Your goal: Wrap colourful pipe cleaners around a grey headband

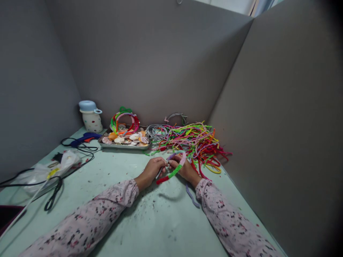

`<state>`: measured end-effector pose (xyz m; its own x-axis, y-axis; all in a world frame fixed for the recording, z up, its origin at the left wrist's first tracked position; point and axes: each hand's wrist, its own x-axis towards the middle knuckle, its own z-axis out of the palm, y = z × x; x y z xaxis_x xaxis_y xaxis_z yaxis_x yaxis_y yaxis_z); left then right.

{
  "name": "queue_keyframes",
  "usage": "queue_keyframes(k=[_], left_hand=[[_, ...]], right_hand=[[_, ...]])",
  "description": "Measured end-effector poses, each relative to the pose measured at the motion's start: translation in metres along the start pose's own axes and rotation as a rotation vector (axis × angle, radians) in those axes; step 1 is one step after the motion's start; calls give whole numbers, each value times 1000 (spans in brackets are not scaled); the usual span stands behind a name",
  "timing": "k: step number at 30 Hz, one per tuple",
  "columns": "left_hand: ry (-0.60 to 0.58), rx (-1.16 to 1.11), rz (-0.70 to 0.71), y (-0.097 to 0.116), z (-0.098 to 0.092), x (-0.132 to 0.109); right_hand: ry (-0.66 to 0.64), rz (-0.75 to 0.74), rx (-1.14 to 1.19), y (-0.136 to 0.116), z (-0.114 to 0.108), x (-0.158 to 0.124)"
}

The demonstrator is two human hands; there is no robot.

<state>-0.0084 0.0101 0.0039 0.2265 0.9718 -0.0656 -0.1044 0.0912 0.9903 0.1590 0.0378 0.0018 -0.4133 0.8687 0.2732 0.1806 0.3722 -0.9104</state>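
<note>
Both my hands meet over the pale green table (150, 228), a little above its surface. My left hand (152, 171) is closed in a pinch on a curved headband (174, 170) wrapped in red, green and pink fuzzy stems. My right hand (186, 170) is closed on the same headband from the other side, near its pink and purple end. A loose lilac stem (192, 198) hangs down beside my right wrist. Just behind my hands lies a big heap of coloured fuzzy stems (197, 141).
A metal tray (123, 144) of seashells holds finished wrapped headbands (125, 121) at the back. A white jar with a blue lid (91, 116) stands in the corner. A blue glue gun (85, 137), black cables (55, 191) and a plastic bag (50, 170) lie left. Grey partition walls enclose the table.
</note>
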Motion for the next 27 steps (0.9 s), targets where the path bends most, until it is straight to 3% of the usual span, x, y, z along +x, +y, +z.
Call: queue_keyframes(k=[8, 18, 23, 27], left_hand=[[18, 16, 10, 0, 0, 0], [41, 108, 4, 3, 1, 0], [5, 29, 60, 4, 0, -2], [14, -47, 10, 2, -1, 0]], right_hand=[[36, 14, 23, -6, 2, -1], [279, -14, 143, 5, 0, 1], [275, 65, 180, 8, 3, 3], [241, 107, 171, 9, 1, 3]])
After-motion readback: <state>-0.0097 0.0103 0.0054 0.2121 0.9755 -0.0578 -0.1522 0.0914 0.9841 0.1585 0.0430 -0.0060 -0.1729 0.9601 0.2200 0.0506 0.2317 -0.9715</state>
